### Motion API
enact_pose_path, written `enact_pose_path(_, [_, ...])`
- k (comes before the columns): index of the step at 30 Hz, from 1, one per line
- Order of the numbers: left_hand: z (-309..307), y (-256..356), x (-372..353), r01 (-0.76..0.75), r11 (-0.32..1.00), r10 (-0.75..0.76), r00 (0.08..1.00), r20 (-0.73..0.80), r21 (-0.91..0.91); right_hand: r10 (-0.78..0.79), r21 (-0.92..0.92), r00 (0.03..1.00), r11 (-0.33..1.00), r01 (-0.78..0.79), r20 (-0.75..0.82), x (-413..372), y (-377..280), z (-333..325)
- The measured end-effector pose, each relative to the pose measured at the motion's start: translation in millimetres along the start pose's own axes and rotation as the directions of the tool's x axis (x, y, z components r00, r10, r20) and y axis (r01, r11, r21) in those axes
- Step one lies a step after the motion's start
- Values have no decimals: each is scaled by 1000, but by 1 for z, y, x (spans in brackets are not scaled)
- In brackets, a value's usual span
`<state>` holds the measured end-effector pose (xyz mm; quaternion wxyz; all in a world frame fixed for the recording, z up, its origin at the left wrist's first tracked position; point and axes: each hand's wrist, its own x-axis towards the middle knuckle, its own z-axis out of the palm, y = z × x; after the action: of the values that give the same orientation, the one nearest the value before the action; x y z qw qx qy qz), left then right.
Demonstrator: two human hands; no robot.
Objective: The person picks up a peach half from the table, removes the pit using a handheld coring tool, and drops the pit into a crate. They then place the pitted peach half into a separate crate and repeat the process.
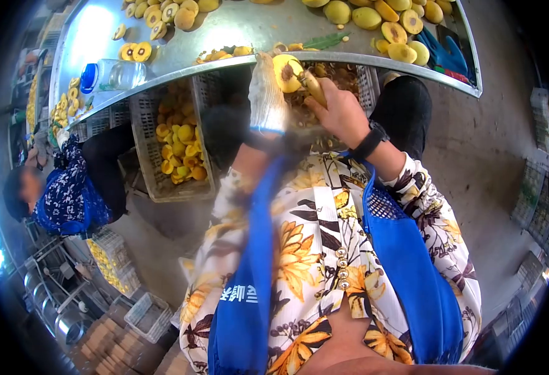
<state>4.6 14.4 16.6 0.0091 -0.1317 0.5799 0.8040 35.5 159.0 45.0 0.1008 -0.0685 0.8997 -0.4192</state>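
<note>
My left hand (267, 94), in a white knit glove, holds a halved yellow peach (287, 70) just below the metal table edge (374, 59). My right hand (338, 114) is bare, wears a black wristband, and grips a small pitting tool (312, 85) whose tip touches the peach's cut face. Both hands meet over a grey plastic crate (365, 87) holding pits and scraps. My floral shirt and blue apron (243, 300) fill the lower part of the view.
The steel table (243, 31) carries several whole and halved peaches (399, 31), a water bottle (109, 75) and blue gloves (444, 55). A crate of peach halves (177, 147) stands under it. Another person in a blue patterned top (68, 194) works at left.
</note>
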Motion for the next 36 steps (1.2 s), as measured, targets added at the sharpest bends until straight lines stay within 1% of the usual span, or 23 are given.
enact_pose_path(2, [3, -6, 5, -83, 996, 83, 996, 25, -9, -57, -8, 998, 998, 57, -20, -2, 7, 5])
enact_pose_path(3, [4, -8, 5, -22, 997, 23, 1000, 12, -71, -87, -12, 996, 996, 87, -31, -3, 9, 6])
enact_pose_path(5, [9, 0, 6, 98, 976, -101, 995, -5, -195, -75, -15, 997, 997, 75, -25, -3, 7, 5])
enact_pose_path(8, [21, 11, -5, 29, 951, -49, 997, -58, -307, -59, -13, 998, 998, 59, -28, -4, 3, 5])
enact_pose_path(11, [17, 4, -3, -95, 994, 92, 994, -50, -54, -96, -23, 995, 995, 96, -14, -10, -8, 3])
enact_pose_path(12, [17, 7, -3, -31, 998, 29, 998, -50, -50, -114, -30, 993, 993, 114, -3, -11, -12, 3])
enact_pose_path(14, [16, 18, -2, 95, 995, -97, 994, -50, -41, -58, -8, 997, 998, 58, 48, -10, -10, 9])
enact_pose_path(15, [15, 22, -1, 63, 998, -63, 998, -4, 2, -30, 2, 997, 1000, 30, 75, -9, -9, 12])
enact_pose_path(16, [13, 28, 1, 30, 999, -32, 999, 44, 44, -38, -12, 995, 999, 39, 88, -8, -8, 13])
enact_pose_path(18, [10, 39, 6, 86, 982, -105, 989, 107, 170, -52, -37, 992, 998, 57, 113, -5, -5, 14])
enact_pose_path(21, [-2, 38, 24, 158, 947, -226, 947, 230, 280, -28, 14, 980, 1000, 26, 198, 1, -11, 6])
enact_pose_path(22, [-6, 35, 30, 208, 961, -245, 947, 209, 181, -51, 82, 984, 996, 38, 172, 4, -8, 8])
enact_pose_path(24, [-9, 26, 29, 185, 982, -174, 966, 190, -38, -91, 216, 990, 974, 65, 111, 10, 3, 15])
enact_pose_path(25, [-8, 25, 28, 166, 975, -140, 975, 175, -147, -66, 235, 991, 971, 36, 120, 10, 4, 19])
enact_pose_path(26, [-1, 32, 22, 52, 998, -46, 985, 166, -31, -41, 254, 991, 967, 7, 128, 9, 3, 23])
enact_pose_path(27, [12, 33, 4, -24, 997, 23, 1000, 6, 68, -16, 271, 990, 962, -23, 139, 9, 1, 27])
enact_pose_path(29, [10, 22, 6, 81, 996, -85, 990, -108, -46, 50, 365, 976, 922, -127, 212, 7, -4, 30])
enact_pose_path(30, [7, 15, 9, 110, 989, -120, 987, -104, -99, 79, 405, 965, 897, -177, 249, 6, -7, 30])
enact_pose_path(32, [0, 5, 17, 178, 963, -199, 976, -89, -205, 211, 407, 868, 817, -409, 449, 6, -20, 18])
enact_pose_path(33, [-1, 5, 15, 159, 974, -173, 982, -73, -161, 264, 391, 800, 763, -515, 538, 7, -25, 14])
enact_pose_path(35, [2, 12, 11, 115, 991, -118, 992, -34, -73, 254, 469, 789, 688, -554, 560, 6, -27, 17])
enact_pose_path(36, [2, 12, 12, 128, 988, -131, 991, -33, -82, 247, 505, 782, 646, -573, 572, 5, -27, 18])
